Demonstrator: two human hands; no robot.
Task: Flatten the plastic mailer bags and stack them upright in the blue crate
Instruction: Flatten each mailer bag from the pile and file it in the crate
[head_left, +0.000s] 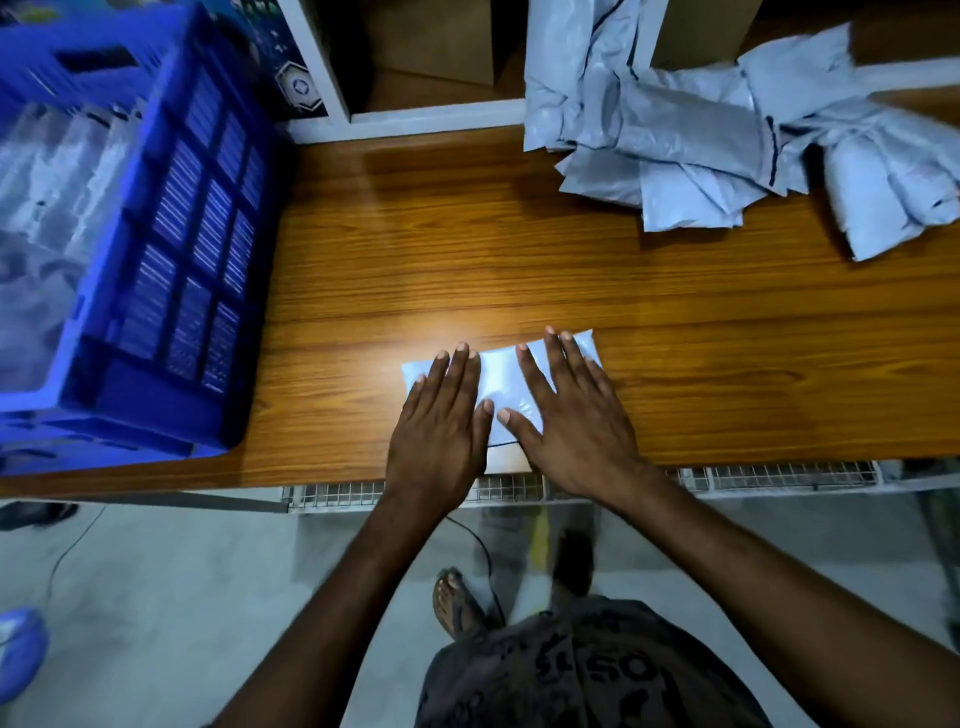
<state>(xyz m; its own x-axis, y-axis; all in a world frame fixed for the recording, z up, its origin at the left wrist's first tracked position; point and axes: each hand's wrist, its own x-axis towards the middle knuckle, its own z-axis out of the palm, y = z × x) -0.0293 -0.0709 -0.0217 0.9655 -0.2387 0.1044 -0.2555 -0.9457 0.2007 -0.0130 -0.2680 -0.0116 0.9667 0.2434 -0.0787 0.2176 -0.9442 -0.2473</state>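
Observation:
A pale grey plastic mailer bag (501, 379) lies flat on the wooden table (467, 249) near its front edge. My left hand (441, 421) presses palm-down on its left part, fingers spread. My right hand (566, 410) presses palm-down on its right part, fingers spread too. Neither hand grips anything. The blue crate (171, 249) stands at the table's left end, with pale bags (47, 208) showing inside it, blurred. A heap of crumpled mailer bags (727, 135) lies at the back right.
White shelf framing (332, 83) with cardboard boxes (431, 41) stands behind the table. A wire mesh rack (753, 475) runs under the front edge. Below are the grey floor, a dark cable (483, 551) and my sandalled foot (457, 597).

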